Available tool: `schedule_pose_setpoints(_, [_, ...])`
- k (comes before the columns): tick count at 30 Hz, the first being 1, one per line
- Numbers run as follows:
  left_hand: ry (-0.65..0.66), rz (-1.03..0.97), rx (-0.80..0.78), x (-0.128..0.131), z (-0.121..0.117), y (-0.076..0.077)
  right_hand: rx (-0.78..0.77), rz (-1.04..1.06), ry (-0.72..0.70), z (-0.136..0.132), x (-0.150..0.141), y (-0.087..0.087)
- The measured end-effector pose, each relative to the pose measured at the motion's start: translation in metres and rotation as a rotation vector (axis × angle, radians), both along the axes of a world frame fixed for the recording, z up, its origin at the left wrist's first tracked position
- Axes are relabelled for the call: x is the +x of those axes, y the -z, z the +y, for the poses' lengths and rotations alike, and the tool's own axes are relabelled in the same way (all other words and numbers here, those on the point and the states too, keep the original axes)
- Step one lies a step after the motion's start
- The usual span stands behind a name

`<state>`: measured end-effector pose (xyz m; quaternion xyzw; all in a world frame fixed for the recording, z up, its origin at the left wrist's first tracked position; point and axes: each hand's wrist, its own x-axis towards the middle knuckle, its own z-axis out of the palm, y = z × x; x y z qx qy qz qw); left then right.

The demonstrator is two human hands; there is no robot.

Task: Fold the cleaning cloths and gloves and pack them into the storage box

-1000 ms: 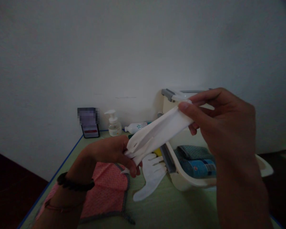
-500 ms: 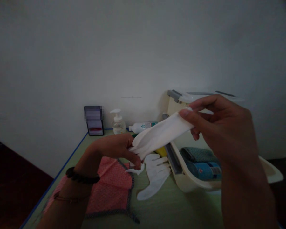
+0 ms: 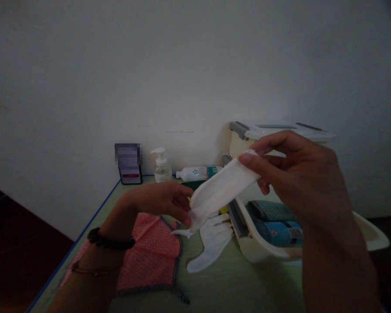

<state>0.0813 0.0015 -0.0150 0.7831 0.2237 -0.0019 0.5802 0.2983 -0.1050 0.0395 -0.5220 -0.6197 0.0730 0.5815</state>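
Note:
My right hand (image 3: pixel 299 174) pinches the cuff end of a white glove (image 3: pixel 226 184) between thumb and fingers, holding it up at a slant over the table. At the lower, finger end of that glove is my left hand (image 3: pixel 164 202), its thumb and fingers apart, with the tips at the glove's edge. Fingers of the held glove hang down, crumpled. A second white glove (image 3: pixel 210 248) lies flat on the table below. Left of it, partly behind my left forearm, lies a pink cloth (image 3: pixel 153 261) with a dark grey border.
An off-white bin (image 3: pixel 263 250) with its lid raised stands at the right, holding a blue-labelled package (image 3: pixel 282 232) and a grey-green cloth (image 3: pixel 272 211). Along the wall are a phone (image 3: pixel 130 174), a pump bottle (image 3: pixel 162 169) and a white bottle (image 3: pixel 195 174) on its side.
My left hand has loosened around the glove's finger end, and its fingers now show beside it. The right hand has shifted slightly left with the glove.

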Motion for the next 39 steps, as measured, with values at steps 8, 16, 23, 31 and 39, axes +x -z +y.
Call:
schedule_pose_setpoints(8, [-0.099, -0.363, 0.222, 0.014, -0.022, -0.018, -0.151, -0.067, -0.214, 0.0, -0.002, -0.001])
schedule_pose_setpoints(16, [-0.098, -0.515, 0.29, 0.027, -0.032, -0.018, -0.158, -0.068, -0.318, 0.0, -0.006, 0.0])
schedule_pose_setpoints(23, [-0.169, -0.437, 0.034, 0.025, -0.025, -0.013, 0.021, 0.12, -0.244, 0.002, -0.01, 0.001])
schedule_pose_setpoints(31, [-0.352, -0.565, -0.069, 0.022, -0.024, -0.021, -0.27, 0.066, -0.352, 0.005, -0.005, 0.003])
schedule_pose_setpoints(39, [-0.343, -0.52, -0.098, 0.024, -0.028, -0.021, -0.387, -0.206, -0.316, 0.002, -0.009, 0.001])
